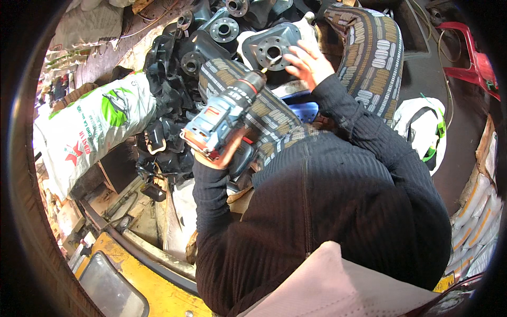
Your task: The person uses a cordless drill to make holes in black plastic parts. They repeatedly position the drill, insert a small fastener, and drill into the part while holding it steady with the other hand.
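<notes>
Two bare hands are busy over the person's lap, seen from the head camera. The left hand [219, 156] has its grip clenched around the handle of a blue and grey cordless drill with a red band [224, 111], whose black chuck end points up and away toward a grey metal flanged part with a round centre hole [272, 50]. That part sits just above the knees, on the near edge of a heap of dark metal flanged castings [211, 31]. The right hand [306, 63] rests on the part's right edge, fingers spread and curled over its rim, grasping it there. Both sleeves are black ribbed knit, and the legs show patterned trousers [369, 53]. Left of the drill a white printed sack with green markings [90, 132] lies on its side, with tangled black straps and metal pieces [163, 132] between it and the drill. A red plastic stool [475, 63] stands well apart at the upper right.
</notes>
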Demonstrator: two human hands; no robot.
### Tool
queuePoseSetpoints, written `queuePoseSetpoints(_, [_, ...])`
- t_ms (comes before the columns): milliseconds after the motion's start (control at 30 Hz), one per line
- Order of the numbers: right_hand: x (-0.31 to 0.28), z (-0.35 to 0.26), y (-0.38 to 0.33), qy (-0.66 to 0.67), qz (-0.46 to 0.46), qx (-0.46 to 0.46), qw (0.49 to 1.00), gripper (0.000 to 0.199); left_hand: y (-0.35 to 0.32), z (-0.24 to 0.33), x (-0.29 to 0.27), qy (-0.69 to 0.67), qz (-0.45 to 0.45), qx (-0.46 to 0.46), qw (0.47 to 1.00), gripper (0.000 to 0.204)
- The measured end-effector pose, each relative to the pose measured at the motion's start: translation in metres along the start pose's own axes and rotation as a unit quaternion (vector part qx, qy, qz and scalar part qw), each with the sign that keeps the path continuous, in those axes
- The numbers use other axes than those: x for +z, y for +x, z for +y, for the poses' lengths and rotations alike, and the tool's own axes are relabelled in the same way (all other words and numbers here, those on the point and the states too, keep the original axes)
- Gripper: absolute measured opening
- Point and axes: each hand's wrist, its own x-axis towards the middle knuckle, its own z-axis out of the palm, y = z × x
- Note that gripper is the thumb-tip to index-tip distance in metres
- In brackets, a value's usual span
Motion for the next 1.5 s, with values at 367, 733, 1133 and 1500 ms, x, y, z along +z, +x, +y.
queuePoseSetpoints(367, [-0.034,0.017,0.061,-0.424,0.133,0.046,0.895,0.053,0.052,-0.029,0.004,0.013,0.011,0.03,0.999,0.04])
queuePoseSetpoints(733, [-0.011,0.005,0.041,-0.396,0.092,0.022,0.913,0.039,0.081,-0.034,-0.003,0.154,-0.087,0.118,0.977,0.051])
queuePoseSetpoints(1133, [-0.009,0.011,0.049,-0.386,0.112,0.014,0.915,0.037,0.122,-0.008,-0.009,-0.104,-0.12,-0.229,0.96,0.031])
queuePoseSetpoints(1500, [-0.013,0.018,0.052,-0.388,0.133,0.036,0.911,0.038,0.128,-0.004,-0.009,-0.075,-0.144,-0.272,0.949,0.028])
